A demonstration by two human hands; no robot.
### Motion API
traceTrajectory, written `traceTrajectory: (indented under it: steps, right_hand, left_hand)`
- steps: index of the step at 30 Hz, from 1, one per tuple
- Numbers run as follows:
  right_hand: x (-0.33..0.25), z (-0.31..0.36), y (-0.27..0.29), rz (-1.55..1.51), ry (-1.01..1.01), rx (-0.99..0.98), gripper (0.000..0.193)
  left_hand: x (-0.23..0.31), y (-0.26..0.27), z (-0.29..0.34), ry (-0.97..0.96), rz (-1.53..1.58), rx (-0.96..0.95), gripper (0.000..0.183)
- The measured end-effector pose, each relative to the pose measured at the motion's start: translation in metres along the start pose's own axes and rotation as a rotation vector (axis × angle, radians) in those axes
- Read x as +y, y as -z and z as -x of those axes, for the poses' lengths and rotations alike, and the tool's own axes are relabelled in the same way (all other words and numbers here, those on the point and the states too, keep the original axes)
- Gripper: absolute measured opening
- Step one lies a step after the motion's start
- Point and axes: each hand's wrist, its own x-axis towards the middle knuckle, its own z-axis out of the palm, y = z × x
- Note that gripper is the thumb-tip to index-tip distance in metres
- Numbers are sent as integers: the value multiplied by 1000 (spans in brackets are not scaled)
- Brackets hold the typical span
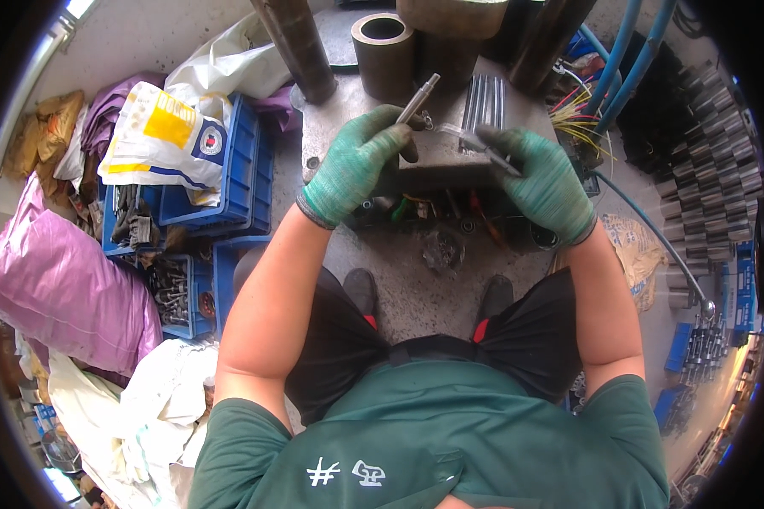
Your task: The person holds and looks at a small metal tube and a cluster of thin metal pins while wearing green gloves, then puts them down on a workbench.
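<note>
My left hand, in a green knit glove with darkened fingertips, pinches a stepped metal shaft. The shaft tilts up and to the right out of the grip. A small ring-like metal bit shows just beside its lower part. My right hand, gloved the same way, is closed on a slim grey metal piece that points toward the left hand. Blur hides its exact kind. Both hands are above the front edge of a heavy metal block table. Several shiny metal rods lie side by side on it, behind the right hand.
A thick metal tube and dark steel columns stand at the back. Blue crates, a printed white sack and a purple sack crowd the left. Blue hoses and stacked metal cylinders are at right.
</note>
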Motion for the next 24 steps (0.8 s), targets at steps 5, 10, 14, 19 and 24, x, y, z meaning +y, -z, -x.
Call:
traceTrajectory:
  steps: [5, 10, 14, 19, 24]
  right_hand:
    - [5, -3, 7, -214, -201, 80, 45]
    - [-4, -5, 13, -164, -192, -19, 47]
    - [5, -4, 21, -118, -153, -94, 50]
    - [7, -3, 24, -61, -184, -167, 51]
    - [-1, -5, 18, -246, -212, -335, 53]
  left_hand:
    - [-14, 3, -3, -2, -101, 76, 38]
    - [-22, 1, -6, -131, -266, 129, 32]
    - [-10, 0, -2, -137, -420, 126, 34]
    - [-3, -1, 1, -40, -279, 80, 32]
    - [-5, -4, 3, -1, -234, -10, 34]
